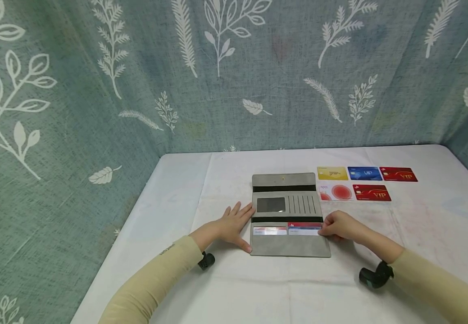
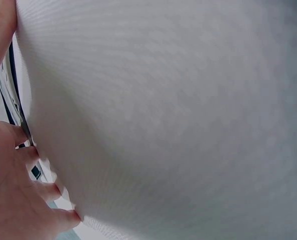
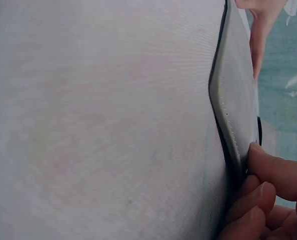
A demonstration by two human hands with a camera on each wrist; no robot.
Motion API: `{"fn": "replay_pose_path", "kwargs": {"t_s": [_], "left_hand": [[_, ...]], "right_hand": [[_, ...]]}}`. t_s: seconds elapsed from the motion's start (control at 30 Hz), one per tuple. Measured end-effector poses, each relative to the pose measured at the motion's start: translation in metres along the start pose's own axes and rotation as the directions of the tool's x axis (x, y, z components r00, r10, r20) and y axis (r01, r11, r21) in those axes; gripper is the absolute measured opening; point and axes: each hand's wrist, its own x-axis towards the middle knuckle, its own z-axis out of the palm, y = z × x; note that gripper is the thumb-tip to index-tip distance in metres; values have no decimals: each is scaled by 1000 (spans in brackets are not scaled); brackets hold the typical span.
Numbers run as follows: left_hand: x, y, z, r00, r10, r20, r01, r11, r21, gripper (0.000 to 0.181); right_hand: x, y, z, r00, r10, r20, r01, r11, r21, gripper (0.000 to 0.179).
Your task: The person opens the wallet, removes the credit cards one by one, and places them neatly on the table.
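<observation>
A grey wallet [image 1: 290,246] lies unfolded on the table, with a small clear window, a row of slots and black bands. In its lower part sit two cards, a left card [image 1: 270,231] and a right card [image 1: 303,231], partly hidden in their pockets. My left hand [image 1: 231,226] lies with fingers spread, touching the wallet's left edge. At the opposite edge, beside the right card, my right hand [image 1: 341,226] pinches the wallet's border. In the right wrist view the thumb [image 3: 276,172] is over the slightly raised edge and curled fingers are beneath.
Right of the wallet's top lie a yellow card [image 1: 332,173], a blue card [image 1: 364,173], a red card [image 1: 398,174], a white card with red circles [image 1: 341,192] and another red card [image 1: 371,192]. A leaf-patterned curtain [image 1: 217,112] stands behind the white table [image 1: 258,297].
</observation>
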Motion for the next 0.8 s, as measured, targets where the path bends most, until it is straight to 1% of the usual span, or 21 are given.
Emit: {"fn": "replay_pose_path", "kwargs": {"t_s": [0.13, 0.2, 0.43, 0.57, 0.7, 0.8], "left_hand": [[0, 0, 0, 1000, 0, 3, 0, 1000, -2, 117], [0, 0, -1, 1000, 0, 4, 0, 1000, -1, 117], [0, 1, 0, 1000, -2, 9, 2, 1000, 0, 117], [-1, 1, -1, 1000, -1, 6, 1, 1000, -5, 117], [-1, 0, -2, 1000, -4, 3, 4, 1000, -8, 117], [0, 0, 0, 1000, 0, 7, 0, 1000, -8, 117]], "right_hand": [[2, 0, -2, 1000, 23, 16, -23, 1000, 17, 19], [2, 0, -2, 1000, 20, 23, -20, 1000, 22, 19], [2, -1, -1, 1000, 25, 11, -25, 999, 33, 18], [4, -1, -2, 999, 35, 17, -35, 999, 35, 18], [8, -1, -7, 999, 29, -28, -28, 999, 45, 19], [8, -1, -9, 999, 16, -39, -15, 999, 37, 19]]}}
